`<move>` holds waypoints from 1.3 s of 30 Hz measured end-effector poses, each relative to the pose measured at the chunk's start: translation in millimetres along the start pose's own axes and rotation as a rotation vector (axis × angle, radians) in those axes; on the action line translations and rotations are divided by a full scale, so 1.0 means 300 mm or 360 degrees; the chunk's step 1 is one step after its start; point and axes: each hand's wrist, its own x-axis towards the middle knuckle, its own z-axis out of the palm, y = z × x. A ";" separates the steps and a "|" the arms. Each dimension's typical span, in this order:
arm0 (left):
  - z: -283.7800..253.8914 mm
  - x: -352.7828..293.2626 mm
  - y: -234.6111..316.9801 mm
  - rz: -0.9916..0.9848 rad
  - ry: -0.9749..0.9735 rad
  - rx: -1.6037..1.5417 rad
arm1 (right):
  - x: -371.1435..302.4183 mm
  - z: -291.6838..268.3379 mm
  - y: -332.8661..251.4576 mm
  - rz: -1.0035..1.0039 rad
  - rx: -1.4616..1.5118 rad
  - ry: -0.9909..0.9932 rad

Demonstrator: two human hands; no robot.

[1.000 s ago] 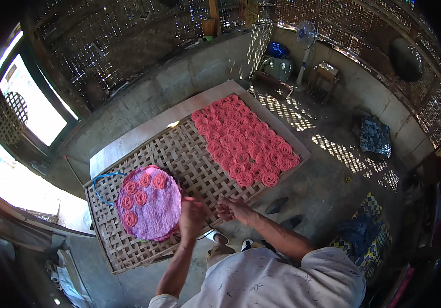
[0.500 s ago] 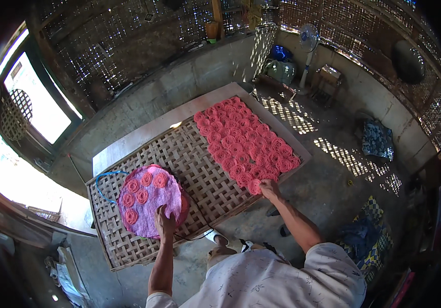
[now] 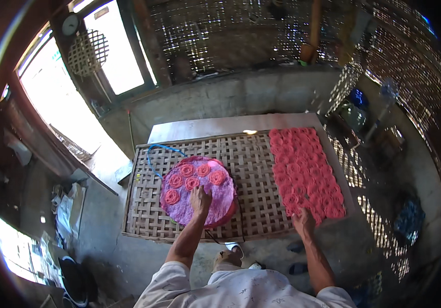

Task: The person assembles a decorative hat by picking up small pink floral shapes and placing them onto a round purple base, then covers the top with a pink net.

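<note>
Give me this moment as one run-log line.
left hand: at purple disc | right hand: at near edge of coral rosette block | below: woven panel

Rustic room, home or small workshop, cannot tell which.
Woven walls leak light above low concrete at the far side; a clock hangs by the bright doorway at left, a fan stands far right, coils fill the right end of a rack.

The lattice panel is supported on the table. On it, the pad, bearing six rosettes, is positioned left; the rosette array is positioned right.
</note>
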 end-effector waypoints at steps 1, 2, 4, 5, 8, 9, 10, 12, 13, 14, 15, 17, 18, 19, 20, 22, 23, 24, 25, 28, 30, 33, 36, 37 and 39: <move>0.013 0.035 0.016 -0.0020 0.0012 -0.0006 | 0.015 -0.011 -0.065 0.0104 0.0083 -0.0189; 0.026 0.073 0.033 -0.0091 -0.0233 0.0066 | 0.039 0.013 -0.094 0.0148 0.0012 -0.0256; 0.054 0.144 0.100 -0.0336 -0.0703 0.0039 | 0.069 0.049 -0.131 0.0082 0.0087 -0.0246; 0.069 0.163 0.135 -0.0329 -0.0705 0.0025 | 0.093 0.066 -0.149 0.0024 0.0171 -0.0241; 0.134 0.138 0.233 -0.0764 -0.0583 -0.0192 | 0.153 0.075 -0.203 0.0083 0.0121 -0.0335; 0.215 0.125 0.169 -0.0801 -0.0584 -0.0181 | 0.168 0.082 -0.256 0.0011 0.0160 -0.0320; 0.315 0.115 0.059 -0.1350 -0.0515 -0.0993 | 0.187 0.104 -0.316 -0.0004 0.0183 -0.0416; 0.360 0.073 0.189 -0.2002 -0.0512 -0.2303 | 0.215 0.099 -0.285 0.0073 0.0139 -0.0391; 0.403 0.086 0.169 -0.2032 -0.0451 -0.2305 | 0.227 0.121 -0.326 0.0013 0.0177 -0.0420; 0.440 0.110 0.146 -0.2322 -0.0173 -0.1782 | 0.235 0.144 -0.369 -0.0036 0.0183 -0.0464; 0.482 0.138 0.138 -0.2558 0.0062 -0.1236 | 0.247 0.166 -0.402 -0.0078 0.0237 -0.0465; 0.353 0.199 0.347 -0.2519 -0.0188 -0.1075 | 0.258 0.172 -0.367 0.0011 0.0244 -0.0410; 0.350 0.208 0.329 -0.2472 -0.0007 -0.0802 | 0.264 0.186 -0.403 -0.0027 0.0299 -0.0455; 0.312 0.238 0.366 -0.2383 0.0126 -0.0523 | 0.278 0.196 -0.409 -0.0024 0.0347 -0.0476; 0.267 0.235 0.409 -0.2244 0.0232 -0.0513 | 0.290 0.211 -0.401 -0.0039 0.0317 -0.0532; 0.187 0.270 0.441 -0.2035 0.0311 -0.0628 | 0.317 0.258 -0.395 -0.0087 0.0390 -0.0563; 0.177 0.285 0.444 -0.1818 0.0380 -0.0748 | 0.327 0.280 -0.392 -0.0137 0.0457 -0.0582; 0.178 0.294 0.422 -0.1842 0.0409 -0.0727 | 0.345 0.279 -0.436 -0.0159 0.0468 -0.0615; 0.177 0.301 0.396 -0.1540 0.0506 -0.0742 | 0.374 0.288 -0.487 -0.0202 0.0573 -0.0671; 0.205 0.303 0.469 -0.1017 0.0498 -0.0802 | 0.497 0.289 -0.565 -0.0406 0.0644 -0.0632; 0.201 0.308 0.517 -0.0759 0.0444 -0.0880 | 0.569 0.351 -0.609 -0.0612 0.0673 -0.0567; 0.218 0.293 0.570 -0.0792 0.0226 -0.1184 | 0.658 0.465 -0.598 -0.0870 0.0912 -0.0341; 0.238 0.309 0.503 -0.0709 -0.0018 -0.1170 | 0.704 0.492 -0.598 -0.0793 0.1010 -0.0592; 0.187 0.328 0.544 -0.0589 -0.0021 -0.1059 | 0.730 0.492 -0.556 -0.0591 0.1117 -0.0787; 0.068 0.376 0.583 -0.0539 -0.0059 -0.1076 | 0.797 0.496 -0.502 -0.0392 0.1236 -0.0961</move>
